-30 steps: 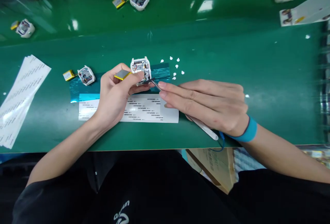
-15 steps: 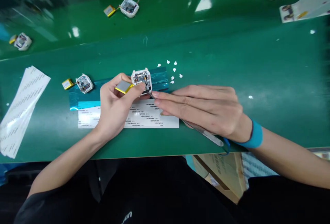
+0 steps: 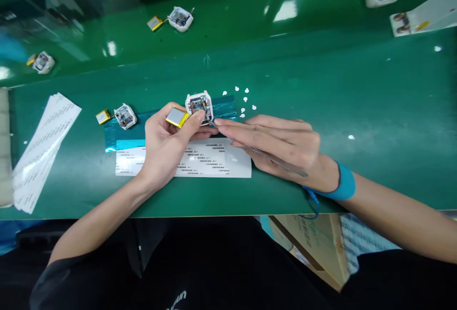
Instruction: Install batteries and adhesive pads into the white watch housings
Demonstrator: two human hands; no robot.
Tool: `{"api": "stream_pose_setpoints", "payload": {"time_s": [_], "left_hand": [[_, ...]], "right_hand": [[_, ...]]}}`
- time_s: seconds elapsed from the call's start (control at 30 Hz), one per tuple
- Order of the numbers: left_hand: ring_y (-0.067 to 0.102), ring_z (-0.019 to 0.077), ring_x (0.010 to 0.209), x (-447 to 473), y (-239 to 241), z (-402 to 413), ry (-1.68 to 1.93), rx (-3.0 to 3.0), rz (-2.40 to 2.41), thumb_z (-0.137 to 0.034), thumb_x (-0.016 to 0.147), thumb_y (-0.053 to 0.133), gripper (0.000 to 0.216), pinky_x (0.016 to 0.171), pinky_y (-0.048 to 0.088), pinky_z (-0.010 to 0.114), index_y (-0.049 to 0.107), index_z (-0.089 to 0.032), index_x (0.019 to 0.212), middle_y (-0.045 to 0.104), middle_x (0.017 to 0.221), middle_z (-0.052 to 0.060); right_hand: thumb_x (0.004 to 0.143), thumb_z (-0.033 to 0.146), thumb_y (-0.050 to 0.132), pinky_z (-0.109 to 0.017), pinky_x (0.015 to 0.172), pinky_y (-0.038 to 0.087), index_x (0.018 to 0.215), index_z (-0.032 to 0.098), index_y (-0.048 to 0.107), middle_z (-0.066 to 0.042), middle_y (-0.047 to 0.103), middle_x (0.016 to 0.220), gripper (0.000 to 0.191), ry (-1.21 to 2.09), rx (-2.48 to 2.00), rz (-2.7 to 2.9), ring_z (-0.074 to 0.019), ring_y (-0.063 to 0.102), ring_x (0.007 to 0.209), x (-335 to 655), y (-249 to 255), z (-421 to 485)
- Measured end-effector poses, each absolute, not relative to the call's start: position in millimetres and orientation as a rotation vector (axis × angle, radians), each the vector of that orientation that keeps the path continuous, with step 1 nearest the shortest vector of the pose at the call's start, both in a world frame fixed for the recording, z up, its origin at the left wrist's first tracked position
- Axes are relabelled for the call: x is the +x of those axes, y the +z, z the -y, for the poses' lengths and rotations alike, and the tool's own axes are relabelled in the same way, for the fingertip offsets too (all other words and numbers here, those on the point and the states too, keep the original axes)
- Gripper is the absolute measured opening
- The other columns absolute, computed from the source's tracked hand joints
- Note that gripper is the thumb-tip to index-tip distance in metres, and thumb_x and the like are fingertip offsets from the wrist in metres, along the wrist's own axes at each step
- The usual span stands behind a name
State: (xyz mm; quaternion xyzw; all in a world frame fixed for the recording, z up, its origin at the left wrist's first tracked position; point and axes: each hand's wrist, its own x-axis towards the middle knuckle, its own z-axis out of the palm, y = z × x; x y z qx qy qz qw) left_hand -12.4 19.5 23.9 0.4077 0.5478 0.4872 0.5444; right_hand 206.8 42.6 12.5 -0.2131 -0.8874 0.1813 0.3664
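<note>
A small white open device case (image 3: 199, 105) with circuitry showing sits on a blue strip (image 3: 160, 124) on the green table (image 3: 321, 91). My left hand (image 3: 167, 145) is closed on the case's near side and also holds its silver-and-yellow battery (image 3: 177, 117) tilted beside it. My right hand (image 3: 282, 145) grips thin metal tweezers (image 3: 264, 156), fingers pressed together along them; the tip touches the case's lower right edge. A white printed label sheet (image 3: 210, 160) lies under both hands.
A second open case with its battery (image 3: 121, 115) lies left on the blue strip. A stack of white label sheets (image 3: 43, 145) sits far left. Small white dots (image 3: 244, 100) are scattered right of the case. More cases rest on the far belt (image 3: 178, 18). A blue wristband (image 3: 345, 181) circles my right wrist.
My right hand has turned so the tweezers now lie over it, tip still at the case. The left hand has raised the battery slightly. The view shifted a little.
</note>
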Motion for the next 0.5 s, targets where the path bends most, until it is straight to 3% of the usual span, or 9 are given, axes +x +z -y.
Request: {"api": "stream_pose_setpoints", "payload": {"time_s": [0.13,0.3,0.4,0.5], "left_hand": [[0.078,0.0179,0.073,-19.2,21.9,-29.7,1.118,1.043,-1.239,-0.040,0.078,0.091,0.034,0.071,0.068,0.032,0.064,-0.022,0.087,0.077,0.083,0.001],[0.060,0.0093,0.059,-70.7,5.7,-119.1,1.185,1.483,-1.660,-0.050,0.079,0.089,0.042,0.056,0.051,0.033,0.063,-0.025,0.099,0.066,0.077,-0.007],[0.054,0.0112,0.073,-108.4,1.3,-179.3,0.915,1.606,-2.073,-0.045,0.082,0.087,0.035,0.076,0.048,0.038,0.063,-0.021,0.089,0.055,0.071,-0.005],[0.050,0.0211,0.105,-122.9,-1.2,-208.3,0.894,1.816,-2.145,-0.058,0.078,0.086,0.045,0.092,0.042,0.040,0.056,-0.024,0.075,0.042,0.072,0.001]], "right_hand": [[0.100,0.007,0.066,-0.038,0.085,0.072,0.154,0.033,0.054,-0.004,0.069,0.137,0.061,0.407,-0.541,2.187,-0.0240,0.079,0.106,207.4,11.4,-44.2],[0.099,0.003,0.066,-0.041,0.082,0.072,0.161,0.025,0.045,-0.011,0.072,0.133,0.070,0.372,-0.437,2.190,-0.0269,0.079,0.104,204.7,8.3,-45.6],[0.100,0.004,0.065,-0.042,0.080,0.072,0.162,0.021,0.044,-0.013,0.074,0.130,0.068,0.335,-0.392,2.186,-0.0268,0.079,0.103,202.0,4.4,-45.7],[0.101,0.006,0.065,-0.041,0.080,0.071,0.160,0.023,0.047,-0.010,0.075,0.128,0.064,0.326,-0.378,2.149,-0.0262,0.079,0.104,200.3,-0.7,-45.9]]}}
